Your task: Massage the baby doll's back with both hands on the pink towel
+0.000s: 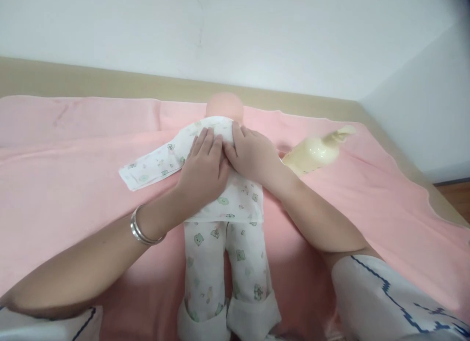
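Note:
A baby doll lies lengthwise before me, its smooth pink head at the far end. It wears a white printed top and matching trousers with turned-up cuffs. My left hand lies flat on the upper part of the top, fingers together and stretched out. Beside it, my right hand rests on the doll's right-hand upper side, fingers extended, its thumb side meeting my left fingers. Neither hand grips anything. One sleeve spreads out to the left; the other is mostly hidden behind my right hand and forearm.
A pink blanket covers the padded beige surface. To the right of my right hand lies a glossy pale-yellow bottle with a nozzle-like top. White walls stand behind and to the right.

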Motion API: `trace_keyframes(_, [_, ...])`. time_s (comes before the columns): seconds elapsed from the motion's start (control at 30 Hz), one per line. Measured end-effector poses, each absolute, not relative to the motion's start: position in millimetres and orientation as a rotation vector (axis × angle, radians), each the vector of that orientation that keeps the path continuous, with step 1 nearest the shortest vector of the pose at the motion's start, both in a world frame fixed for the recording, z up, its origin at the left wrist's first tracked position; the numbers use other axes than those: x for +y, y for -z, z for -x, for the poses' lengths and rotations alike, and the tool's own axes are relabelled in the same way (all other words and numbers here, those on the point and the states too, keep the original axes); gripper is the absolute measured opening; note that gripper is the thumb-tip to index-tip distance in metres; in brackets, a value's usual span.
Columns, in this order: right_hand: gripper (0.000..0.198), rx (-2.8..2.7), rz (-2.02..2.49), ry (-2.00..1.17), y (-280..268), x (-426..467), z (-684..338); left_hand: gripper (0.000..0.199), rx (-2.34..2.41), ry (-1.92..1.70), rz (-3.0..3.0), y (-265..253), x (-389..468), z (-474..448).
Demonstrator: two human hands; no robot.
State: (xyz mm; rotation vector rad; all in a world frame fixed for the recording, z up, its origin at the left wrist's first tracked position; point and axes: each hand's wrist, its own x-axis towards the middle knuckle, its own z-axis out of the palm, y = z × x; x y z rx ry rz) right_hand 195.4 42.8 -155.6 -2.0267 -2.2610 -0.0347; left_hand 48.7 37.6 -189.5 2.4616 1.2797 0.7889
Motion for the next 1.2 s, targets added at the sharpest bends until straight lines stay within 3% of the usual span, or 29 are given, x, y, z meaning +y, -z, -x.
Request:
trace_keyframes(0.2, [0.061,-2.376,2.138,0.310,145.8,11.4,-183.5,0.058,1.209,-0.751,-2.415,190.0,53.0,-44.6])
trace_keyframes(0.4, [0.055,-2.510,1.997,0.346,151.9,-5.0,-176.7,0.059,1.300,-0.729,-2.296,189.8,64.7,-39.7])
trace_keyframes(0.57, [0.049,-2.330,2.009,0.244,150.2,16.0,-185.9,0.063,1.393,-0.751,-2.240,195.6,72.9,-35.6])
trace_keyframes(0.9, [0.043,-2.141,2.126,-0.151,149.5,49.5,-198.3,0.053,1.456,-0.696,-2.401,184.1,50.3,-47.3])
trace_keyframes(1.2, [0.046,-2.199,2.198,0.012,150.1,44.1,-195.7,0.063,1.397,-0.618,-2.387,178.3,37.5,-54.1])
